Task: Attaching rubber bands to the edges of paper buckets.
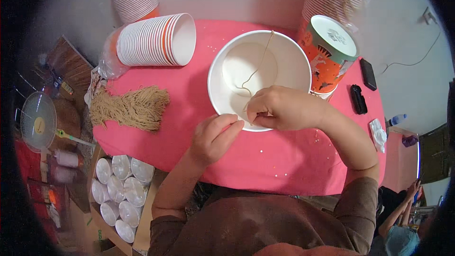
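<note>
A large white paper bucket (294, 61) stands mouth up in front of me on the pink tablecloth (189, 154). A thin tan cord (256, 71) comes from its far rim and runs loosely down inside toward my right hand. My right hand (284, 106) is bent over the near rim, its fingers closed on the cord inside the bucket. My left hand (215, 135) pinches the near rim from outside, thumb and forefinger together close to the right fingertips. Whether those left fingers also hold cord is hidden. To the left lies a bundle of cut tan cords (130, 107).
Nested white buckets (151, 40) lie on their side at back left. An orange printed bucket (327, 57) stands upside down at right, near black objects (359, 99) and a white tissue (377, 135). A cardboard box of white containers (116, 189) sits lower left; another person (403, 242) is lower right.
</note>
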Available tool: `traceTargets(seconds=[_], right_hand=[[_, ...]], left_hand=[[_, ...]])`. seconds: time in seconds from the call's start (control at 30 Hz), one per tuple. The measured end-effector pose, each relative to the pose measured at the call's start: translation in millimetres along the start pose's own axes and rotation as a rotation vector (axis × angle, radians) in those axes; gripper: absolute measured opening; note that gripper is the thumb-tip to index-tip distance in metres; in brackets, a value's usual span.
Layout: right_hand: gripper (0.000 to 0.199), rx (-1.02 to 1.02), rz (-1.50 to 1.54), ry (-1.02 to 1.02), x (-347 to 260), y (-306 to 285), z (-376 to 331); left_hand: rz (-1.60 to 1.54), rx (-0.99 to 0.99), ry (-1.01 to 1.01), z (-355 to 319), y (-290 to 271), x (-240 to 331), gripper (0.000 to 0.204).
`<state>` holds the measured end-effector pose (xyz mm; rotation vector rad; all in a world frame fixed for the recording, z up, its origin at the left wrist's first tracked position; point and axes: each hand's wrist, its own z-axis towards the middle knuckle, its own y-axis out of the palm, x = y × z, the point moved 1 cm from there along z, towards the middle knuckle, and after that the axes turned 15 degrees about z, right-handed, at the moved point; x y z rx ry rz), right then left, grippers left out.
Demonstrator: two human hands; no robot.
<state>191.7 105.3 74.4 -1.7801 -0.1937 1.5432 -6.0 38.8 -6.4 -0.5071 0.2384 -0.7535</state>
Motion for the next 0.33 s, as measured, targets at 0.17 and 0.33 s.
traceTargets(seconds=[0.17,0.33], right_hand=[[0.004,-0.009,0.001,-0.071,2.7,0.8,-1.2],[0.003,-0.023,-0.035,-0.073,3.2,-0.4,-0.3]], left_hand=[[-0.008,-0.005,0.001,-1.1,0.0,-0.1,0.026],[-0.028,-0.013,-0.02,-1.2,1.1,1.0,0.024]])
